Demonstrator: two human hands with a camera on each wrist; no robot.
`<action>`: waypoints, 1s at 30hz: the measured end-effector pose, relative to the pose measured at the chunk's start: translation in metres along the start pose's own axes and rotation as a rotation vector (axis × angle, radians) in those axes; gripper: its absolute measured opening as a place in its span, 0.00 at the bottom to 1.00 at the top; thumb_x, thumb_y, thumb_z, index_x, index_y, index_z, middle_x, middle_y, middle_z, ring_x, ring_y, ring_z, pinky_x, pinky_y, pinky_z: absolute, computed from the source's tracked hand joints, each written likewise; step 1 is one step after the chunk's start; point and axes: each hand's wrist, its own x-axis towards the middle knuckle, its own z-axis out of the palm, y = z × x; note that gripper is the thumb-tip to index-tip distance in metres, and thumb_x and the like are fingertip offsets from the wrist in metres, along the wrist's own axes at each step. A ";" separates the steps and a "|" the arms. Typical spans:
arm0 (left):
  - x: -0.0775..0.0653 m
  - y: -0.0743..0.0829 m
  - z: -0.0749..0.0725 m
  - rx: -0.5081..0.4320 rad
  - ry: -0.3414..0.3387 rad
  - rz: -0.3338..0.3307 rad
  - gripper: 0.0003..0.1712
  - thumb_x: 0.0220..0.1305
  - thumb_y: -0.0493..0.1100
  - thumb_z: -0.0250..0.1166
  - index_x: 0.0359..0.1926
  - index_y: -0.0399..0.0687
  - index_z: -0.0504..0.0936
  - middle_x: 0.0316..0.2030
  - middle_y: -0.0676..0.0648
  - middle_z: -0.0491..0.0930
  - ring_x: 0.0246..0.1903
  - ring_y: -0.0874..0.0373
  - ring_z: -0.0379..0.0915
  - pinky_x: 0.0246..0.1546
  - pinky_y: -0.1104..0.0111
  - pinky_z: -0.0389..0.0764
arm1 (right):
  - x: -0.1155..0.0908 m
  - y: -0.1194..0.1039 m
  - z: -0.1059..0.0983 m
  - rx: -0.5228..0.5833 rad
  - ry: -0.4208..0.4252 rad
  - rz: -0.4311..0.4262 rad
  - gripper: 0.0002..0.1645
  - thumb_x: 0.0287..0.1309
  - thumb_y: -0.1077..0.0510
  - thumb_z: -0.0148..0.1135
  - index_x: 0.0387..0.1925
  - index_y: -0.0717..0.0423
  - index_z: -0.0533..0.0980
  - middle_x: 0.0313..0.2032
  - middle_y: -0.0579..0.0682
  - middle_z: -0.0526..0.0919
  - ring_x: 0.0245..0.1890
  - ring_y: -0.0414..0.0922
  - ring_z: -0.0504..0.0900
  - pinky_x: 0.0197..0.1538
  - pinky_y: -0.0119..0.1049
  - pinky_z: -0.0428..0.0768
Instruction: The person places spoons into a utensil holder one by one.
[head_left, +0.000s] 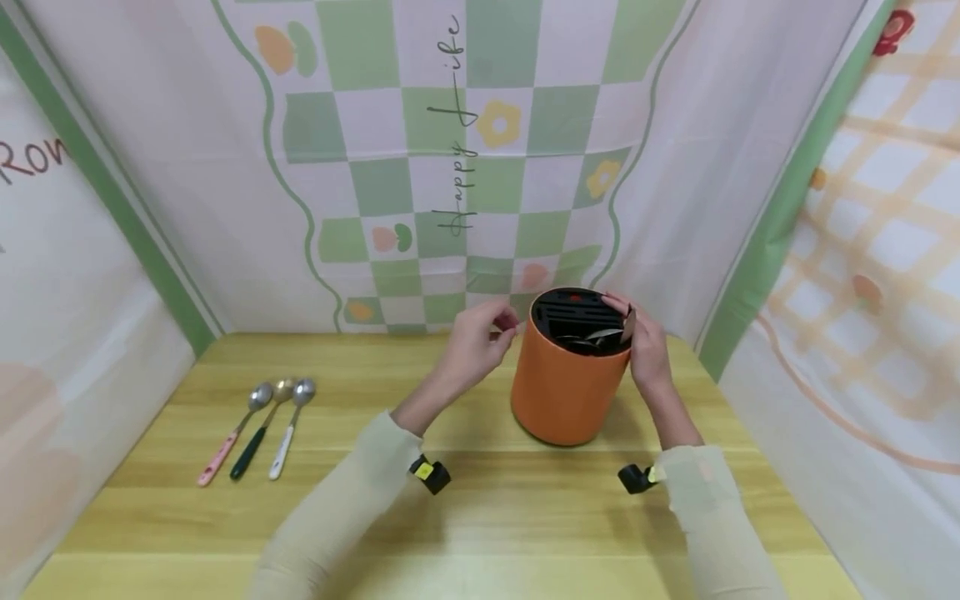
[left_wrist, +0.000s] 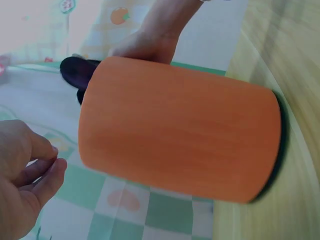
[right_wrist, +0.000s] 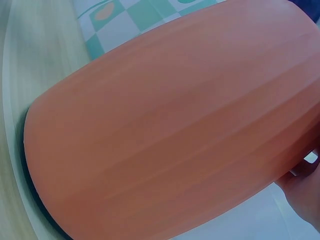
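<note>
An orange utensil holder (head_left: 562, 396) with a black slotted top (head_left: 570, 312) stands upright on the table. Dark and shiny spoon bowls (head_left: 600, 335) show in its front opening. My right hand (head_left: 649, 348) holds the holder's right side near the rim, fingers at the far edge; in the right wrist view the orange wall hides most of that hand (right_wrist: 302, 192). Left of the rim, my left hand (head_left: 478, 337) hovers with bent fingers, thumb and fingertips close together. Nothing shows between them in the left wrist view, where this hand (left_wrist: 27, 175) is apart from the holder.
Three spoons lie side by side on the left of the wooden table (head_left: 480, 517): one with a pink handle (head_left: 218, 457), one with a dark green handle (head_left: 247, 452), one with a white handle (head_left: 282, 452). A checkered curtain (head_left: 435, 192) hangs behind.
</note>
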 end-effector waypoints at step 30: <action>-0.143 -0.054 -0.097 0.176 0.027 -0.411 0.07 0.62 0.30 0.66 0.41 0.39 0.82 0.37 0.44 0.84 0.39 0.53 0.82 0.37 0.70 0.86 | 0.001 0.001 0.000 -0.015 0.006 0.007 0.32 0.80 0.48 0.31 0.62 0.63 0.75 0.68 0.63 0.71 0.72 0.58 0.64 0.76 0.53 0.59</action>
